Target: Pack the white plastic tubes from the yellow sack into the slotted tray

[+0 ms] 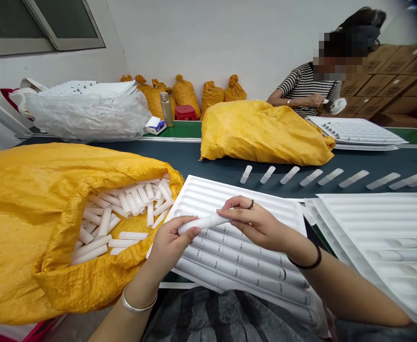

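- White cylindrical plastic tube: held level above the near-left part of the white ribbed plastic tray, which serves as the reference for all positions below.
- Left hand: fingers curled shut around the tube's left end, thumb on top; a silver bangle sits on the wrist.
- Right hand: thumb and fingertips pinch the tube's right end; a dark ring is on one finger and a black band is on the wrist.
- Tray: the near grooves hold printed white tubes laid end to end; the far grooves are bare.
- Left of the tray: an open yellow woven sack holding loose white tubes, touching the tray's left edge.
- Beyond the tray: a row of small white caps on the dark green conveyor belt, with a second, closed yellow sack behind them.
- Right of the tray: a stack of similar white trays.
- Far right, beyond the belt: a person in a striped shirt.
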`<state>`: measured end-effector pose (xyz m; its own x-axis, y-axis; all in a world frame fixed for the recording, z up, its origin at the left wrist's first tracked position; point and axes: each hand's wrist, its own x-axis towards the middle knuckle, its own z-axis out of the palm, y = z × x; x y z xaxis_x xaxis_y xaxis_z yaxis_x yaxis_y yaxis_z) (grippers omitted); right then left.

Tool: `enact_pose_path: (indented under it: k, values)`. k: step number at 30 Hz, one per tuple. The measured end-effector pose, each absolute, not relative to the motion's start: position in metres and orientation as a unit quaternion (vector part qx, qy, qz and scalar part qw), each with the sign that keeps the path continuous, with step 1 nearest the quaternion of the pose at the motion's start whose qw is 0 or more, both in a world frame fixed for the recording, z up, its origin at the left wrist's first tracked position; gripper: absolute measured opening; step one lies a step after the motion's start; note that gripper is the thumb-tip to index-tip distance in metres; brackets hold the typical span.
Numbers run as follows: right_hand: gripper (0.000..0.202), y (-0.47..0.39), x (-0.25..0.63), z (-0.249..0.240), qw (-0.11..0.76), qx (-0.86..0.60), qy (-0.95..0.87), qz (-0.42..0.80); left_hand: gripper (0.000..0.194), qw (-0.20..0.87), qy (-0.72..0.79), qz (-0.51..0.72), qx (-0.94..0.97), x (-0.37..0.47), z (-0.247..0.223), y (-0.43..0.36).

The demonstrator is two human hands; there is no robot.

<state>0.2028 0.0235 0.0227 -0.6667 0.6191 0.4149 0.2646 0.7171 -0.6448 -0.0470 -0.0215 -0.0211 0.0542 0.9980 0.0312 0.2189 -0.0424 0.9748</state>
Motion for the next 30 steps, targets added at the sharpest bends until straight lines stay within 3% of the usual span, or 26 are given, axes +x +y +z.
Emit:
enact_pose_path:
  k: [3,9,15,19,22,24,27,30]
  values:
    - [0.032,0.025,0.201,0.025,0.323,-0.288,-0.859,0.273,0.031,0.402,0.511,0.41,0.639,-0.047,-0.014,-0.027]
    - [0.026,0.023,0.19,0.016,0.318,-0.311,-0.847,0.291,0.033,0.211,0.455,0.409,0.762,-0.047,-0.008,-0.031]
    - [0.027,0.012,0.179,0.017,0.326,-0.259,-0.874,0.251,0.026,0.191,0.465,0.425,0.753,-0.042,-0.011,-0.043]
    - [0.023,0.029,0.158,0.013,0.187,-0.283,-0.93,0.14,0.037,0.168,0.477,0.358,0.784,-0.058,-0.025,-0.038]
    - [0.021,0.076,0.15,0.004,0.076,-0.463,-0.877,0.103,0.05,0.121,0.588,0.269,0.753,-0.099,-0.037,-0.025]
    - [0.027,0.116,0.155,-0.002,0.064,-0.566,-0.815,0.102,0.043,0.069,0.675,0.18,0.712,-0.133,-0.046,-0.02]
    - [0.029,0.167,0.173,-0.013,0.025,-0.654,-0.747,0.117,0.032,0.09,0.728,-0.022,0.679,-0.173,-0.06,-0.021]
    - [0.029,0.191,0.186,-0.023,-0.043,-0.697,-0.699,0.153,0.039,0.126,0.709,-0.076,0.69,-0.188,-0.073,-0.027]
